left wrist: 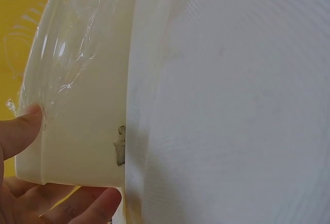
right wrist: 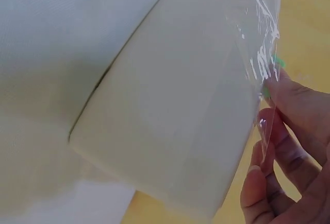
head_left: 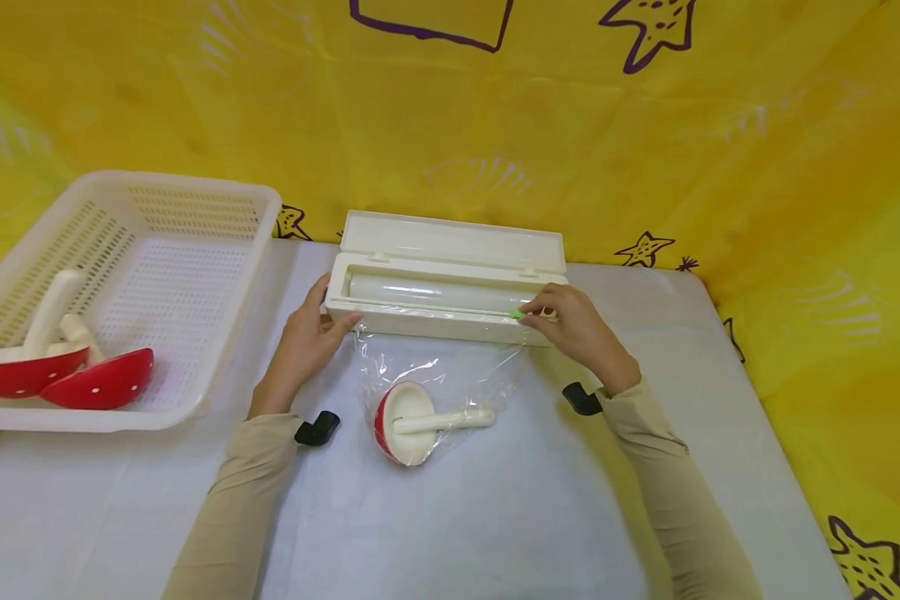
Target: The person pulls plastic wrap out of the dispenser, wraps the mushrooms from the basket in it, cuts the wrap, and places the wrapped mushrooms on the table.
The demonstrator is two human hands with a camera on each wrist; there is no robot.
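Note:
A cream cling film dispenser [head_left: 450, 323] stands on the table with its lid [head_left: 453, 239] tipped back and a film roll [head_left: 435, 292] inside. My left hand [head_left: 305, 340] grips its left end, thumb on the front edge and fingers underneath in the left wrist view. At the front edge's right end, my right hand [head_left: 576, 327] pinches a small green slide cutter [head_left: 516, 314]. Clear film [head_left: 435, 367] hangs from the front edge and spreads over a ladle [head_left: 408, 423] with a red outside, cream bowl and cream handle. In the right wrist view, film lies against my right fingers [right wrist: 294, 152].
To the left, a white plastic basket [head_left: 228, 333] holds red ladles [head_left: 105, 382] with white dots and cream handles. A yellow patterned cloth [head_left: 450, 125] rises behind the white-covered table [head_left: 495, 517] and along its right side. Black wrist mounts [head_left: 317, 428] show at both sleeves.

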